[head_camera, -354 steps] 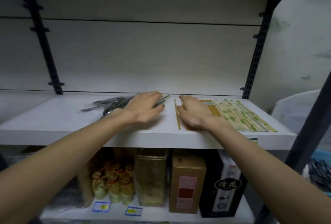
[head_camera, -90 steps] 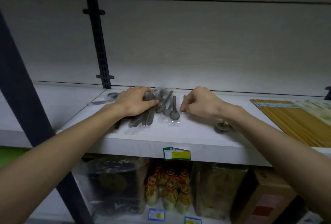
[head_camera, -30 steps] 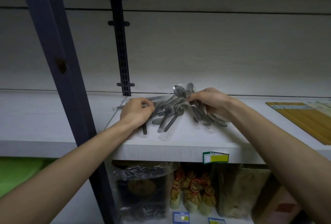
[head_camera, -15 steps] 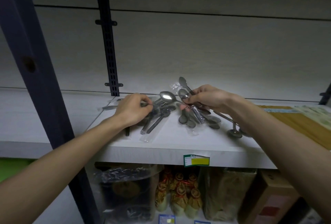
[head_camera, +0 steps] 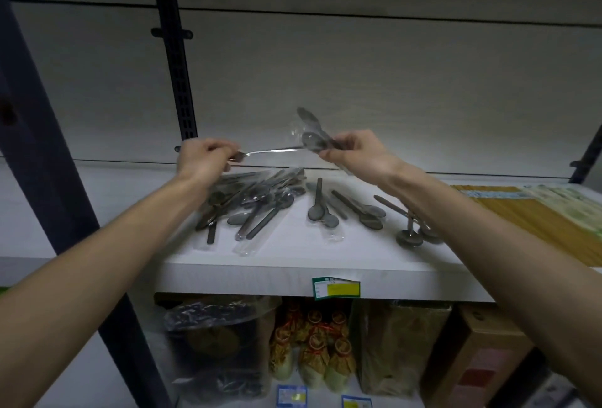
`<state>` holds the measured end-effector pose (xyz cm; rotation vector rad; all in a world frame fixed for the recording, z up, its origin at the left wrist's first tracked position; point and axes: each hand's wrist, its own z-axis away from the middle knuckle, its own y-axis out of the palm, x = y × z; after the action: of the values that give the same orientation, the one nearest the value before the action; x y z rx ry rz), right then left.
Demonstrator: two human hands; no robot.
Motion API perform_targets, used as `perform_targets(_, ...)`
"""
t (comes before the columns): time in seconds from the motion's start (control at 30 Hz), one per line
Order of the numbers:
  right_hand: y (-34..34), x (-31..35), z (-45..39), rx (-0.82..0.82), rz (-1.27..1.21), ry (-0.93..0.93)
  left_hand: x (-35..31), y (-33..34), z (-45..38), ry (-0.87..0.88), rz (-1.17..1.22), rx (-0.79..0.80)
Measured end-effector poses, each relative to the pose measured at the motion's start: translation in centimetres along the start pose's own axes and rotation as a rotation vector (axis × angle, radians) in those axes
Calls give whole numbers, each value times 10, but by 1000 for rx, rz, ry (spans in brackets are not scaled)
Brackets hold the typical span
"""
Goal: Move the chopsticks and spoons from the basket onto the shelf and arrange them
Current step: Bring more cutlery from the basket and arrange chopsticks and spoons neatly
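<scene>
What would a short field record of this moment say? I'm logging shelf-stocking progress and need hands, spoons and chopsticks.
left hand: pinches the handle end of a single spoon, raised above the shelf
right hand: grips a wrapped spoon packet, also raised
spoon pile: heaped on the shelf, below the left hand
laid-out spoons: spread in packets to the pile's right
chopsticks: flat at the shelf's right end

head-worn view, facing shelf (head_camera: 293,264), close
</scene>
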<state>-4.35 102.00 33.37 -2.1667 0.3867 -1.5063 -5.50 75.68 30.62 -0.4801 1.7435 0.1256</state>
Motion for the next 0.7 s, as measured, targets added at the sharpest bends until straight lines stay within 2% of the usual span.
perform_targets(0.13, -4, -12, 3, 132, 234, -162, 2, -13, -7, -186, 193, -57)
perform_targets(0.27, 8, -28, 3, 253, 516, -247, 6, -15, -7, -320, 347, 1)
perform_targets(0.33, 15, -29, 3, 284, 573, -259, 5, -11, -3, -367, 426, 57)
perform_targets(0.5, -5, -27, 6, 180, 713, -245, -8, 19, 16, -367, 274, 250)
perform_targets(0.6, -38, -39, 9, 52, 672, -214, -21, 50, 28, -347, 221, 285)
perform_targets(0.7, -69, -57, 20, -30, 648, -90, -33, 88, 46, -255, 151, 325)
